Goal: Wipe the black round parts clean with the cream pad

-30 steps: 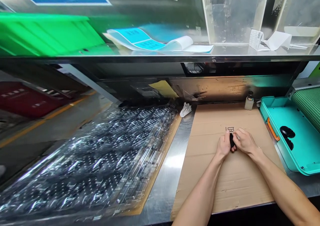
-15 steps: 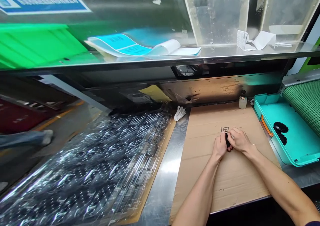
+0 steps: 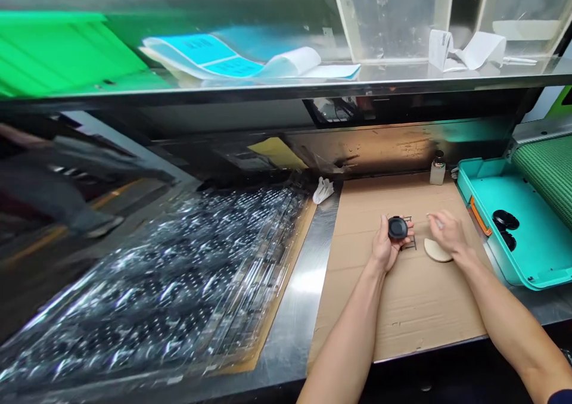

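Observation:
My left hand (image 3: 385, 246) holds a round black part (image 3: 397, 228) above the cardboard sheet (image 3: 357, 285), its flat face turned up. To the right of it, my right hand (image 3: 448, 231) is closed, thumb and forefinger together; whatever they may pinch is too small to make out. Partly under the right hand lies a round cream-coloured pad (image 3: 435, 251) on the cardboard. Dark printed marks show beside the left fingertips.
A teal tray (image 3: 527, 213) with several black round parts (image 3: 506, 219) stands at the right, beside a green belt (image 3: 549, 168). A small bottle (image 3: 437, 168) is behind. Stacked clear plastic trays (image 3: 165, 273) fill the left. A person's leg (image 3: 58, 195) shows far left.
My hands have come apart. The black part now rests face up in my left hand, my right hand has moved right, and the cream pad has come into view.

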A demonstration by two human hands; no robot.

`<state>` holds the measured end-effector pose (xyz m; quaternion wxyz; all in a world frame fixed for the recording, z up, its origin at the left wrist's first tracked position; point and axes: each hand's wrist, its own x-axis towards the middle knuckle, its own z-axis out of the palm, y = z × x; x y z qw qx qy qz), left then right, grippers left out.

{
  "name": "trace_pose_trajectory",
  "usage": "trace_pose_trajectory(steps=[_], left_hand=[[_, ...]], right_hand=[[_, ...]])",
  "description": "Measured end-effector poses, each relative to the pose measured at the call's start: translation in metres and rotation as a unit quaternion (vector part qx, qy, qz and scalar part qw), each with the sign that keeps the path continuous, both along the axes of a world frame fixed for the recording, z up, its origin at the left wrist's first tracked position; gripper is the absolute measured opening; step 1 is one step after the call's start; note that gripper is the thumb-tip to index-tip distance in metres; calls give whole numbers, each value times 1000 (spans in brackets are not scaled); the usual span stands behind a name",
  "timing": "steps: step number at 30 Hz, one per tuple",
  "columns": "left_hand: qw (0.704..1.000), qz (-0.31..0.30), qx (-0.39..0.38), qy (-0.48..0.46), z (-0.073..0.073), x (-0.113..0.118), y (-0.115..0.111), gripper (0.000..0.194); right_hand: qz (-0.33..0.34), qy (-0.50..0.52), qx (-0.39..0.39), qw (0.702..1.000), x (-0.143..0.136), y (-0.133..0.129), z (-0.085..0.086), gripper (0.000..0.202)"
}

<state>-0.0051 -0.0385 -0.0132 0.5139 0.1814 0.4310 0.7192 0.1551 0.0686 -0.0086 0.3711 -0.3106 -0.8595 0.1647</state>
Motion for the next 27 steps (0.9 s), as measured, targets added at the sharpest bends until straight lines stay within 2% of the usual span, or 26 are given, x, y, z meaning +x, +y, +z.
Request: trace_pose_trajectory(steps=[2, 4, 6, 7, 10, 13, 18, 20, 22, 23, 24, 26, 27], left_hand=[[1000, 8, 12, 18, 5, -3, -2, 61], [987, 77, 25, 139, 7, -1, -5, 61], [942, 147, 36, 301, 6, 5, -9, 67], [914, 162, 40, 370, 5, 9, -11, 68], [857, 154, 56, 488, 4, 18, -14, 72], [837, 148, 60, 523, 3, 20, -14, 80], [823, 151, 53, 545, 4, 20, -17, 84], [813, 144, 47, 562, 5, 20, -19, 74], [811, 124, 26, 571, 6, 16, -18, 48], [817, 114, 4, 566, 5, 11, -15, 35], [824, 105, -27, 557, 5, 3, -11, 31], [825, 102, -102, 546, 7, -20, 3, 39], [812, 102, -139, 557, 9, -35, 11, 41]], right_hand=[[-58, 30, 7, 998, 7, 14, -6, 28], [-92, 25, -1, 995, 9, 25, -14, 28], [-100, 14, -16, 995, 9, 32, -22, 28], [-99, 11, -22, 995, 9, 34, -26, 28], [-99, 15, -33, 994, 6, 35, -28, 28], [-110, 17, -46, 993, 4, 35, -25, 28], [-115, 17, -54, 992, 3, 34, -21, 29], [-110, 20, -56, 992, 4, 34, -22, 28], [-107, 27, -57, 992, 5, 34, -24, 27], [-105, 30, -59, 992, 5, 35, -26, 27], [-105, 32, -60, 992, 5, 36, -27, 26], [-106, 30, -65, 992, 4, 37, -30, 25], [-109, 26, -69, 991, 4, 36, -31, 25]])
